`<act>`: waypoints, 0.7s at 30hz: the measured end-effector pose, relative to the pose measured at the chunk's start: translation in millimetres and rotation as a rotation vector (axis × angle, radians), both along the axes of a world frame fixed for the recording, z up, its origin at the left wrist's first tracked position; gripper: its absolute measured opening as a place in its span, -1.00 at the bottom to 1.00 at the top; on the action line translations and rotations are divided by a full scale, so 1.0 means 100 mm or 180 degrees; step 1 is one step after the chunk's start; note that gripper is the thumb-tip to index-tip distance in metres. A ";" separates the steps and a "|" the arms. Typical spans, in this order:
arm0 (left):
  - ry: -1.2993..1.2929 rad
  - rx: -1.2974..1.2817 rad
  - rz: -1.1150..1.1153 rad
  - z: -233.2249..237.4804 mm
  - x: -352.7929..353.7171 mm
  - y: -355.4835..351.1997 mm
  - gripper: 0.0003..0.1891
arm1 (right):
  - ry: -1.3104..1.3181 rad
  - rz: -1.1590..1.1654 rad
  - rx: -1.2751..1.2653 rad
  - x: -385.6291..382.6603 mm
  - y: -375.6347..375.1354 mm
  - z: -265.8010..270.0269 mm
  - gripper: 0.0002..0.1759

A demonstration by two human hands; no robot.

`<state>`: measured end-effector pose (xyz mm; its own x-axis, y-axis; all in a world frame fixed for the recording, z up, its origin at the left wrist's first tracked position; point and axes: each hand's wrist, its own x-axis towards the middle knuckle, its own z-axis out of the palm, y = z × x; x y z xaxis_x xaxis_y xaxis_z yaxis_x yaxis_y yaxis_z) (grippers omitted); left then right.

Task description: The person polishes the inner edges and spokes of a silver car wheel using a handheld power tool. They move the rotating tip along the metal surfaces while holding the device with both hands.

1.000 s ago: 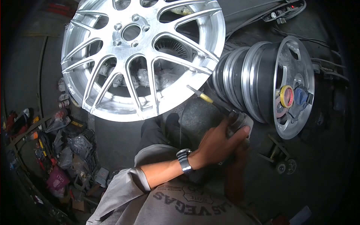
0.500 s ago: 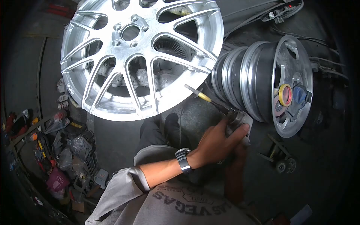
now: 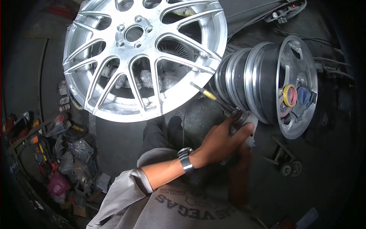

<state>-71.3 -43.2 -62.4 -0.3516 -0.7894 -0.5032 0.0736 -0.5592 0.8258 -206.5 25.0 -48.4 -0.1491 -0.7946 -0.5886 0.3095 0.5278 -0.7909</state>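
My left hand [image 3: 218,145], with a watch on its wrist, is wrapped round the dark and pale body of a handheld tool [image 3: 207,94]. The tool has a yellow collar, and its narrow tip points up and left. That tip overlaps the lower right rim of a large bare-metal spoked wheel [image 3: 176,96]; whether it touches is unclear. Dim and partly covered, my right hand [image 3: 244,154] is just below the left, close to the tool's rear end, with its fingers mostly hidden.
At the right lies a second wheel [image 3: 249,82] on its side, with a roll of yellow tape [image 3: 289,95] and a blue-grey cloth [image 3: 304,100] in its face. Below it is a small wheeled stand [image 3: 284,158]. Bags and tools [image 3: 82,147] crowd the lower left; cables run at upper right.
The tool's tip has shifted slightly right and up over the large wheel's rim. Both hands have stayed nearly in place, and the left hand keeps its grip.
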 end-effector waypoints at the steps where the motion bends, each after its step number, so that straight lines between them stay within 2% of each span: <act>1: -0.0073 0.0032 0.0058 0.03 0.03 0.04 -0.06 | -0.0004 -0.0007 -0.0003 -0.01 0.03 0.00 -0.08; 3: -0.0086 0.0097 -0.0043 0.08 0.10 0.07 -0.07 | 0.0459 0.0433 0.0118 -0.02 0.10 -0.03 -0.16; 5: -0.0099 0.0159 -0.0141 0.08 0.10 0.08 -0.08 | 0.0339 0.0277 -0.0015 -0.04 0.20 -0.12 -0.20; 7: -0.0158 0.0038 0.0077 0.04 0.01 0.06 -0.10 | 0.0224 0.0126 -0.0150 -0.05 0.28 -0.30 -0.25; 9: -0.0081 0.0161 -0.0185 0.03 -0.02 -0.10 -0.08 | 0.2630 0.0851 0.0173 -0.03 0.35 -0.50 -0.24; 10: 0.0003 0.0287 -0.0447 0.04 -0.03 -0.18 -0.07 | 0.2638 0.0840 0.0181 -0.03 0.24 -0.41 -0.24; 12: 0.0099 0.0266 -0.0531 0.05 -0.03 -0.28 -0.04 | -0.0238 -0.0115 -0.0731 -0.06 -0.09 -0.20 -0.22; 13: 0.0188 0.0258 -0.0614 0.05 -0.03 -0.30 0.00 | -0.0240 -0.0117 -0.0730 -0.07 -0.07 -0.20 -0.22; 15: 0.0001 0.0149 -0.0485 -0.03 -0.06 -0.20 0.00 | -0.0343 -0.0354 -0.0186 -0.08 0.00 -0.21 -0.21; 19: -0.0443 0.0087 -0.0277 0.02 0.01 0.03 0.00 | -0.0003 -0.0337 -0.0056 -0.06 0.14 -0.23 -0.20; 21: -0.0360 0.0207 -0.0301 0.08 0.05 0.05 0.00 | 0.0510 0.0297 0.0036 0.02 0.09 -0.05 -0.18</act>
